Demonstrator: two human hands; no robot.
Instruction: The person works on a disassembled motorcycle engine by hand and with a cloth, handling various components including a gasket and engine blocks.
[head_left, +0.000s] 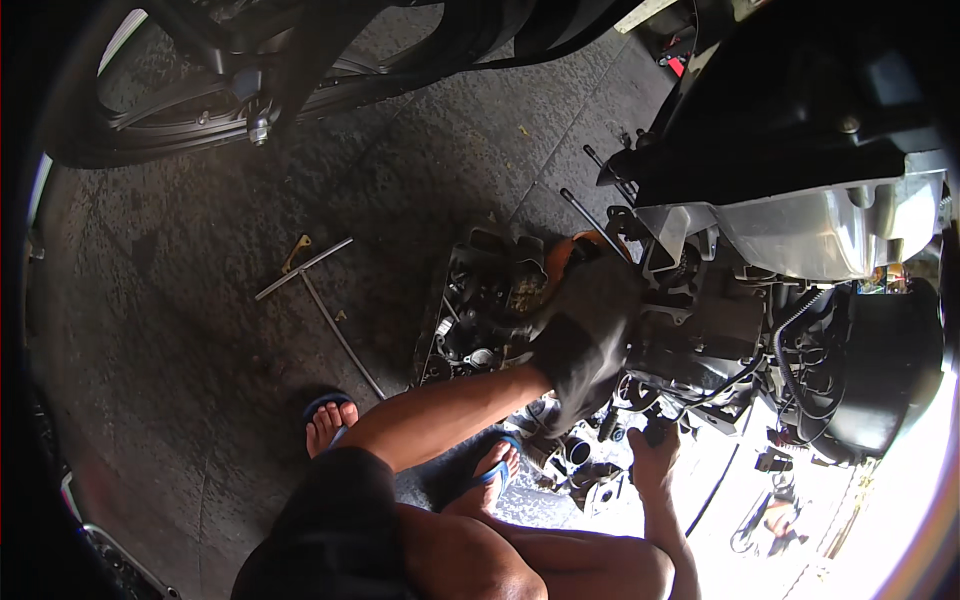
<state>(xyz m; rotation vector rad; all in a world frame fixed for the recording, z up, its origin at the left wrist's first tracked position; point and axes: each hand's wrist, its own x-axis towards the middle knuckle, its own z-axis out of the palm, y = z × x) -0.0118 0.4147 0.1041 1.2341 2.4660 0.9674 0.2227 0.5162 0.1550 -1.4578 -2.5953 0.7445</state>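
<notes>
My left hand (585,340) reaches to the engine (700,335) on the right, covered by a dark grey glove or cloth; its fingers are hard to make out. My right hand (655,450) is below the engine, its fingers closed around something dark that I cannot make out, beside a black cable or hose (752,365). Left of my left hand a grimy tray of metal parts (470,300) lies on the floor, with an orange object (565,250) behind it. More metal parts (600,470) lie in bright light below the engine.
A long T-handle wrench (335,320) and a yellow piece (300,245) lie on the grey floor (180,300) at left. A black wheel (180,120) spans the upper left. A silver tank-like body (820,230) and black housing overhang at right. My sandalled feet (330,420) are below.
</notes>
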